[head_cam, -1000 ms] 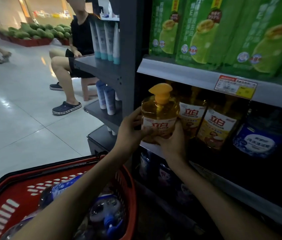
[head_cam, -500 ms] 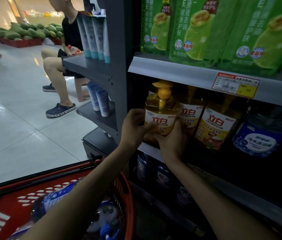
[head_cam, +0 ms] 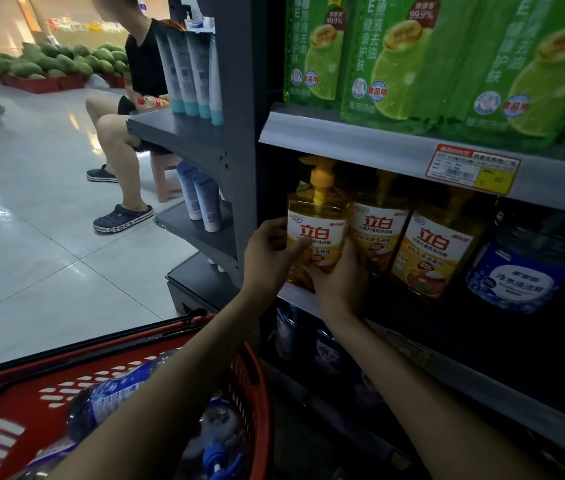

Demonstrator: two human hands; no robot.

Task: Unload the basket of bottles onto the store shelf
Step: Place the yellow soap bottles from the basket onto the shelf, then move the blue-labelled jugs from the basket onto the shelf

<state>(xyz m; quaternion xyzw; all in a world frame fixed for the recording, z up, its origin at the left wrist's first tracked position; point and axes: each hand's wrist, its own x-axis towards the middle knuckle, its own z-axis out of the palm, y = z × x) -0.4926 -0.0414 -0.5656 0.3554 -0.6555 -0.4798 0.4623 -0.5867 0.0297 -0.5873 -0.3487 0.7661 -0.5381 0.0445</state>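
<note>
Counts along the shelf and in the basket

Three yellow pump bottles (head_cam: 316, 237) stand in a row on the middle shelf (head_cam: 395, 142), the leftmost one between two hands (head_cam: 267, 258), and one blue-labelled jug (head_cam: 520, 271) sits to their right. On the shelf above I count at least four green refill pouches (head_cam: 381, 60), the rightmost cut off by the frame edge. The end rack at left carries four white tubes (head_cam: 189, 69) on its upper tier and two more below. One red basket (head_cam: 7, 403) sits near, lower left, with at least two bottles inside; the rest is hidden by an arm. One person (head_cam: 142, 64) sits far left beside a watermelon pile too blurred to count.
</note>
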